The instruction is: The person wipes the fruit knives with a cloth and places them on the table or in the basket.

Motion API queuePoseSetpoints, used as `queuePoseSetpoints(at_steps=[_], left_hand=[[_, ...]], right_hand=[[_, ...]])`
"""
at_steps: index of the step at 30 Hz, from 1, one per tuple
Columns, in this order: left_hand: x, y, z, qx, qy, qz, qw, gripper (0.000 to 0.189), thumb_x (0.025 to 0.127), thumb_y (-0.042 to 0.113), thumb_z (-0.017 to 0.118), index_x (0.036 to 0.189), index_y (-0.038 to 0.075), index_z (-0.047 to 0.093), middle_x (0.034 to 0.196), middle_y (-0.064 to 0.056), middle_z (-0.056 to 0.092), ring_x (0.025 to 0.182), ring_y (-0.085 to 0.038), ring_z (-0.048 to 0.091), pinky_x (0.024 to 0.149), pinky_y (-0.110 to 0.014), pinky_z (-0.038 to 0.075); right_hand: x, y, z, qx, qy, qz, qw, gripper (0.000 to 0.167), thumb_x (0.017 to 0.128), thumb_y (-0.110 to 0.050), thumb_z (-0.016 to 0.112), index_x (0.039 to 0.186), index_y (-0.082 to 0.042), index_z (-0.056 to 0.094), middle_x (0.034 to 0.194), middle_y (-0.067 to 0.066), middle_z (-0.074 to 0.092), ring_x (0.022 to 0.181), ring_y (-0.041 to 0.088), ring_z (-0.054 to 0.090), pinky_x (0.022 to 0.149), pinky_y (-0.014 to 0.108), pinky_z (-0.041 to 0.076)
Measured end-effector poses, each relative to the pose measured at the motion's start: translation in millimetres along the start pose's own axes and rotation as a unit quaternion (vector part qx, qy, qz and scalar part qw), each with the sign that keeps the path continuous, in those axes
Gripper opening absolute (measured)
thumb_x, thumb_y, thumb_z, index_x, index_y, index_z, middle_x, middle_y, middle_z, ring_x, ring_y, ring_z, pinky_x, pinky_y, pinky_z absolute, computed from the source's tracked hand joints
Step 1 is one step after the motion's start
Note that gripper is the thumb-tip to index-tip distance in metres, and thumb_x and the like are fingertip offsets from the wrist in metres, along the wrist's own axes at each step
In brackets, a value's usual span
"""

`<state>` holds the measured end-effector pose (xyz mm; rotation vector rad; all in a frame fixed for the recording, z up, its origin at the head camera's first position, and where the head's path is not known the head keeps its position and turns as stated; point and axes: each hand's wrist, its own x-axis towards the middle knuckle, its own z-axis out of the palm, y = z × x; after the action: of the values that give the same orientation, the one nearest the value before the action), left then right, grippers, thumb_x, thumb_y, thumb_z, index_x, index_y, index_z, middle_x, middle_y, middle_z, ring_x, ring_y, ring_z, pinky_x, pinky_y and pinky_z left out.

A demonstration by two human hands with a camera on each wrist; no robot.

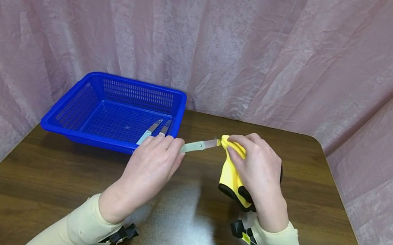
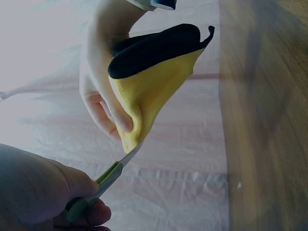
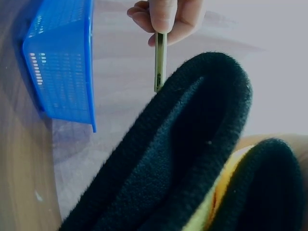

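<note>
My left hand (image 1: 153, 163) grips the pale green handle of a folding knife (image 1: 193, 146), its blade unfolded and pointing right. My right hand (image 1: 258, 164) pinches a yellow cloth with black edging (image 1: 230, 174) between thumb and fingers. The cloth's pinched corner meets the blade's end and hides the tip. In the left wrist view, the cloth (image 2: 154, 89) hangs in folds from the fingers above the blade. The cloth's black edge (image 3: 207, 120) fills much of the right wrist view, with the knife handle (image 3: 160, 62) showing behind it.
A blue plastic basket (image 1: 93, 138) with slotted walls stands at the back left of the brown wooden table (image 1: 310, 195). Two more knives, one with a pale handle (image 1: 145, 135), lie in its right end, partly behind my left hand. Pink curtains (image 1: 233, 46) hang behind the table.
</note>
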<state>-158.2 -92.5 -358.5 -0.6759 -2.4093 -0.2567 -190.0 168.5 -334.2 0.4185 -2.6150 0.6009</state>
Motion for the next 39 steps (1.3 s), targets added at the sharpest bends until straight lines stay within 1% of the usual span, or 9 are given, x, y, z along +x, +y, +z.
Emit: queuePoseSetpoints(at_steps=[4,7,12,18,28,33,39], left_hand=[[0.0,0.0,-1.1,-0.001,0.000,0.000,1.0000,0.018,0.105,0.017,0.075,0.107,0.003,0.064,0.080,-0.007,0.058,0.073,-0.030,0.057,0.065,-0.039,0.044],[0.0,-0.1,-1.3,-0.002,0.006,0.002,1.0000,0.018,0.104,0.016,0.076,0.106,0.003,0.064,0.080,-0.007,0.058,0.072,-0.030,0.057,0.065,-0.039,0.044],[-0.3,-0.5,-1.4,-0.002,0.012,0.004,0.9999,0.019,0.104,0.016,0.077,0.105,0.002,0.064,0.079,-0.007,0.058,0.071,-0.029,0.057,0.064,-0.039,0.044],[-0.3,-1.4,-2.5,0.003,0.011,0.000,0.9999,0.019,0.105,0.016,0.076,0.106,0.002,0.064,0.081,-0.008,0.060,0.073,-0.031,0.059,0.064,-0.039,0.045],[1.5,-3.2,-5.0,-0.009,0.011,-0.006,0.9999,0.018,0.105,0.016,0.076,0.109,0.003,0.065,0.084,-0.009,0.064,0.074,-0.034,0.060,0.065,-0.041,0.044],[1.7,-3.3,-5.6,-0.010,0.008,-0.008,0.9999,0.018,0.104,0.017,0.077,0.109,0.003,0.066,0.085,-0.009,0.064,0.074,-0.033,0.061,0.065,-0.041,0.044],[1.0,-3.1,-6.1,-0.011,0.006,-0.009,0.9999,0.019,0.104,0.016,0.078,0.109,0.003,0.066,0.085,-0.008,0.064,0.074,-0.033,0.060,0.065,-0.041,0.044]], right_hand=[[0.8,2.0,-1.1,-0.002,-0.007,0.010,0.9999,0.022,0.096,-0.017,0.084,0.117,-0.025,0.086,0.106,0.000,0.075,0.085,0.027,0.069,0.067,0.053,0.054],[1.1,3.3,-2.1,-0.004,-0.012,0.014,0.9998,0.022,0.097,-0.018,0.083,0.119,-0.024,0.085,0.107,0.001,0.075,0.087,0.027,0.069,0.068,0.053,0.054],[1.1,4.9,-3.1,-0.005,-0.015,0.021,0.9997,0.022,0.098,-0.018,0.083,0.120,-0.023,0.085,0.108,0.002,0.075,0.087,0.027,0.069,0.067,0.053,0.053],[1.9,8.2,-3.7,-0.006,-0.014,0.029,0.9995,0.022,0.099,-0.018,0.082,0.120,-0.023,0.085,0.109,0.002,0.075,0.087,0.028,0.068,0.067,0.053,0.053],[1.0,11.5,-10.7,-0.007,-0.017,0.039,0.9991,0.023,0.100,-0.018,0.080,0.122,-0.023,0.084,0.113,0.003,0.076,0.091,0.029,0.070,0.069,0.056,0.053],[-0.9,7.1,-12.3,-0.001,-0.008,0.031,0.9995,0.023,0.099,-0.017,0.082,0.121,-0.024,0.084,0.111,0.002,0.075,0.088,0.028,0.069,0.068,0.054,0.052],[-5.0,-6.5,-10.6,0.004,0.004,-0.005,1.0000,0.023,0.096,-0.018,0.086,0.118,-0.025,0.085,0.106,0.000,0.074,0.082,0.025,0.066,0.063,0.049,0.052]])
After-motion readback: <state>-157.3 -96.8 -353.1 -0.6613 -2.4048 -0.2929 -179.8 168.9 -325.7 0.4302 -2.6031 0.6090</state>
